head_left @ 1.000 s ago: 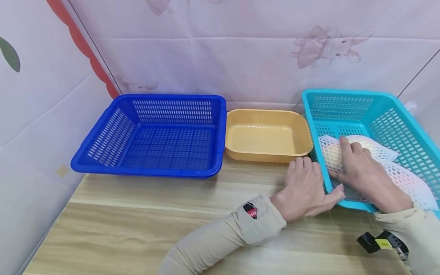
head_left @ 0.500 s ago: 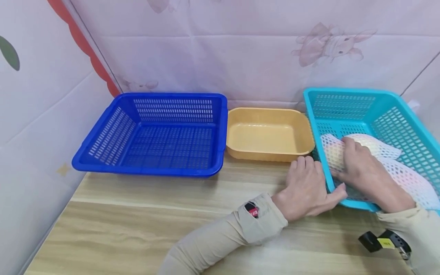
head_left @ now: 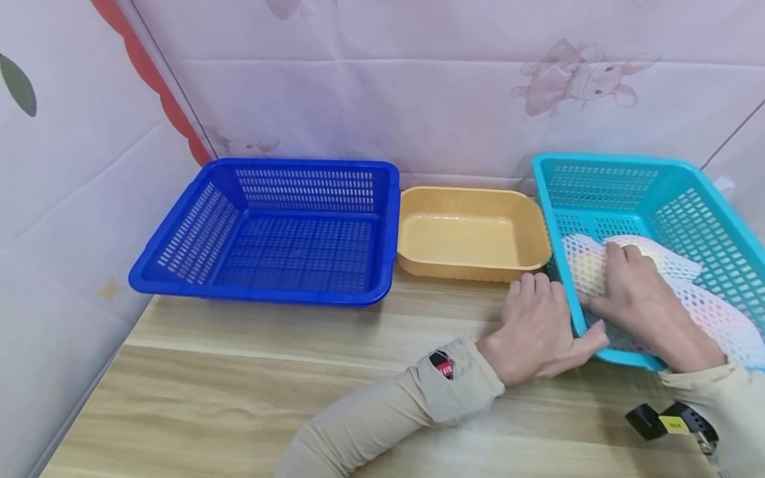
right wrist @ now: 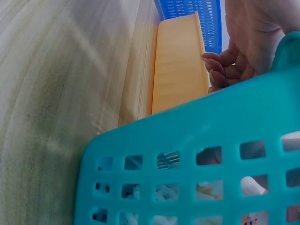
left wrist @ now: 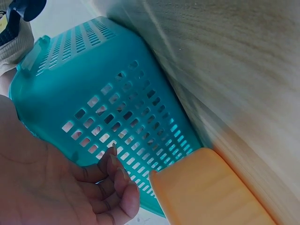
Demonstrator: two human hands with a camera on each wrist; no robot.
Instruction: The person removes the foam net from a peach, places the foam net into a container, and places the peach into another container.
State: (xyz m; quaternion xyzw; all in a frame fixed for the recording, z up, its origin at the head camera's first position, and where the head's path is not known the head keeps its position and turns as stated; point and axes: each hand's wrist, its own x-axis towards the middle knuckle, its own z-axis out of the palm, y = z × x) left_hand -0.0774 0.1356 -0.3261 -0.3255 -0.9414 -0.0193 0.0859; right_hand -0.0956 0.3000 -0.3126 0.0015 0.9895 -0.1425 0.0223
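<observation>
Inside the teal basket [head_left: 552,249], my right hand [head_left: 648,309] reaches down and grips a yellowish thing in white foam netting [head_left: 584,265], thumb on its near side. Most of the fingers are hidden behind the hand's back. Another netted piece [head_left: 657,255] lies just right of the fingers, and a pinkish one [head_left: 720,318] shows beside the wrist. My left hand [head_left: 534,332] is outside the basket's left wall, its thumb at the rim. In the left wrist view, the left hand's fingers [left wrist: 115,187] hang loosely curled with nothing in them.
A shallow yellow tray [head_left: 472,272] stands between the teal basket and a blue basket [head_left: 257,294] on the left. All three sit along the back of the wooden table [head_left: 239,398], against a printed cloth wall [head_left: 418,113].
The head view has shifted slightly, so everything appears a little farther right. Both hands keep their places at the teal basket.
</observation>
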